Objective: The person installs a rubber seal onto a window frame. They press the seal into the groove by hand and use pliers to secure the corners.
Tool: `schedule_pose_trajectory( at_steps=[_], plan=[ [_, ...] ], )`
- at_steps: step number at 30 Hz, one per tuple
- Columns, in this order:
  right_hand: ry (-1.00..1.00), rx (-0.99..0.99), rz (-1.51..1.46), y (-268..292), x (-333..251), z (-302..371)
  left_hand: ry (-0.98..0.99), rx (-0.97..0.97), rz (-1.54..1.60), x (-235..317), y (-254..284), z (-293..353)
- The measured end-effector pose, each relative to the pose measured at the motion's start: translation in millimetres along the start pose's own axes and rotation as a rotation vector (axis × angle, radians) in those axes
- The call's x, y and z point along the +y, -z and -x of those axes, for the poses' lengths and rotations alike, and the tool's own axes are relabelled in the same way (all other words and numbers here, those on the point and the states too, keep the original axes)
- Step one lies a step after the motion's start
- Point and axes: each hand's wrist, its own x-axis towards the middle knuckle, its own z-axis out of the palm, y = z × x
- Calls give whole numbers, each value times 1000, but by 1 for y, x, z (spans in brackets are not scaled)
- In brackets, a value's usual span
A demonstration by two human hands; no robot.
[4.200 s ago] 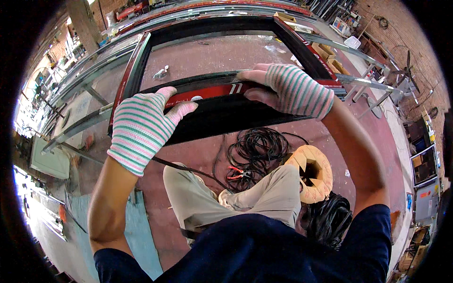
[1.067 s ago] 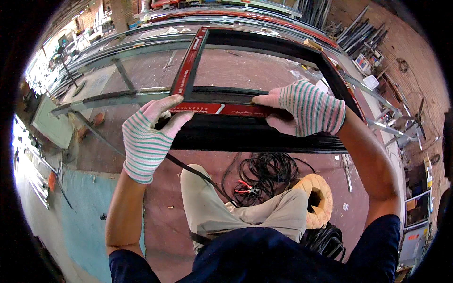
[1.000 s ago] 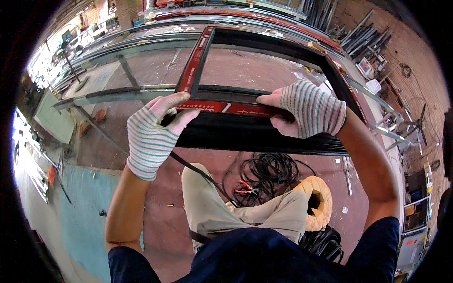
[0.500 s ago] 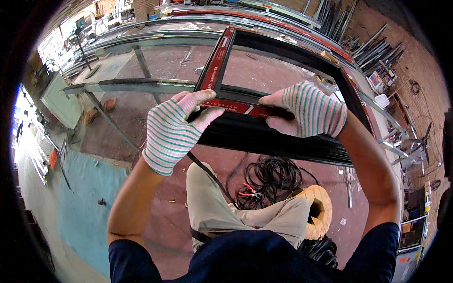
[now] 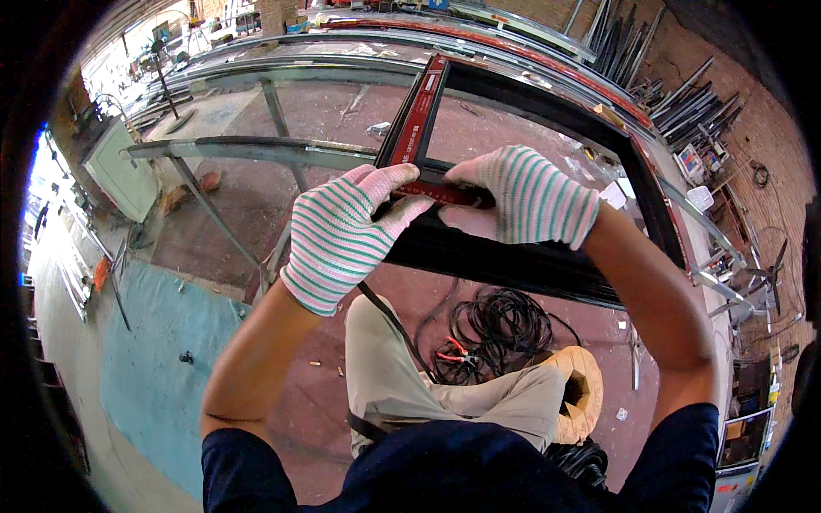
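Note:
A black rectangular frame (image 5: 547, 267), with red printed film along its edges, lies raised in front of me. At its near left corner, my left hand (image 5: 346, 227) in a striped knit glove is closed, finger and thumb pinching about the corner. Close beside it, my right hand (image 5: 530, 195), gloved alike, pinches the near bar over the red film (image 5: 417, 128)'s adjoining strip. A thin black strip (image 5: 395, 327) hangs from beneath my left hand toward the floor. Its upper end is hidden by the glove and frame.
Metal rails (image 5: 256, 150) support the frame area at left. Below lie a black coil (image 5: 500, 323), red-handled pliers (image 5: 457, 350) and a tan ring-shaped roll (image 5: 586, 398), beside my legs. A teal mat (image 5: 162, 376) covers floor at left; metal bars (image 5: 697, 103) are stacked far right.
My right hand has slid left along the near bar, closer to my left hand. My left hand stays at the corner. The view has shifted slightly.

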Motion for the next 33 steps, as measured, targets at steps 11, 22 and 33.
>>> schedule_pose_trajectory(
  at_steps=[11,22,33],
  plan=[
    [-99,-9,-84,-9,3,2,182,-96,208,0,6,-4],
    [-136,12,-90,1,7,30,-57,-280,-91,8,25,-29],
    [-83,67,-121,1,20,53,-224,-382,15,-1,14,-43]
  ],
)
